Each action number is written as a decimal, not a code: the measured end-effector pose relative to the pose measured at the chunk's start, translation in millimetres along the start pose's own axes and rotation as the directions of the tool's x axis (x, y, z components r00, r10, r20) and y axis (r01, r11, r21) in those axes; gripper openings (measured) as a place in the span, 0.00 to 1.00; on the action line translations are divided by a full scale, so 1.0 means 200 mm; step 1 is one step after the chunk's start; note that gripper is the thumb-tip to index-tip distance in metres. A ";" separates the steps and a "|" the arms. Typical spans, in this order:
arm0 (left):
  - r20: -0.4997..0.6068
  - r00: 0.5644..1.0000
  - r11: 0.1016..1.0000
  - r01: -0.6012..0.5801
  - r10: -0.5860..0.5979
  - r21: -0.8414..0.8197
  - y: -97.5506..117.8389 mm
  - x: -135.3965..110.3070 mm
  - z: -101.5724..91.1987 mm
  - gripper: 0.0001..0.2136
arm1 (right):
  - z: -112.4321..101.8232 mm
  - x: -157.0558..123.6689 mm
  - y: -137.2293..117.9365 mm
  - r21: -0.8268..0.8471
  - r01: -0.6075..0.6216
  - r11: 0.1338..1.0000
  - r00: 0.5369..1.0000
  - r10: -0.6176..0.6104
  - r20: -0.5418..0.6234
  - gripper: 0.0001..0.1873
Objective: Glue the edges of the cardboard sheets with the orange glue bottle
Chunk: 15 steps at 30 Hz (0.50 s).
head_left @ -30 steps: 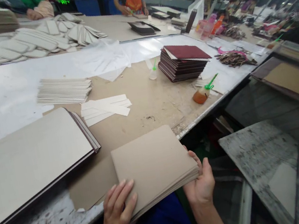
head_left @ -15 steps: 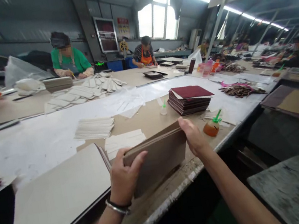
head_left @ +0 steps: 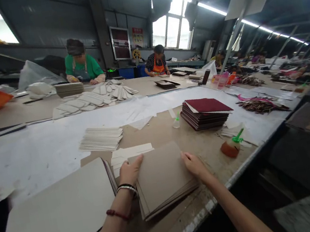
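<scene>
A short stack of grey-brown cardboard sheets (head_left: 162, 178) lies before me near the table's front edge, its lower sheets fanned out a little. My left hand (head_left: 131, 171) grips its left edge, thumb on top and fingers underneath or hidden. At the right edge, my right hand (head_left: 193, 164) pinches the sheets with curled fingers. Just beyond the stack are flat white strips (head_left: 132, 150). To the left sits a pile of large off-white boards (head_left: 60, 207) with dark edges.
Burgundy covers (head_left: 206, 111) stand piled at the back right, beside a small green-tipped bottle (head_left: 176, 121). A glue bottle (head_left: 231, 146) with a green nozzle is near the front edge. White strips (head_left: 101, 139) lie further back. Two people (head_left: 84, 66) work across the table.
The cardboard stack has gone from upright on its edge to lying nearly flat on the table. Both hands have come down with it, still at its sides. The view has shifted slightly.
</scene>
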<state>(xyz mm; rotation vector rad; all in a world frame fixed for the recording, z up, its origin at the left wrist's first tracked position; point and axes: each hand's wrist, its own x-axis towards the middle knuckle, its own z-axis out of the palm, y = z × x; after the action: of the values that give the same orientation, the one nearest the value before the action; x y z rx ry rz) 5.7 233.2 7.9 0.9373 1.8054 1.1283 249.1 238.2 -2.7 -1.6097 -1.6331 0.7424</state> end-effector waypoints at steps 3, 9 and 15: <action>0.024 1.000 1.000 -0.014 0.015 -0.003 0.01 0.02 0.03 0.23 | -0.05 -0.05 0.00 -0.002 0.011 1.000 1.000 -0.011 -0.028 0.24; -0.035 0.998 0.989 -0.045 0.050 0.139 -0.04 -0.10 0.07 0.34 | -0.28 -0.19 0.25 -0.017 -0.136 0.990 0.956 0.127 -0.263 0.23; 0.160 0.755 0.658 -0.639 0.636 0.399 -0.36 -0.41 0.04 0.40 | -0.61 -0.10 0.61 -0.016 -0.319 0.948 0.727 0.234 -0.646 0.42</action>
<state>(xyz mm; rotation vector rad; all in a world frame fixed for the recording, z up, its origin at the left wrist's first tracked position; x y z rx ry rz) 34.0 139.6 -42.4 1.9657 1.7936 1.1243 418.7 214.5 -32.2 -1.9475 -0.9609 0.1700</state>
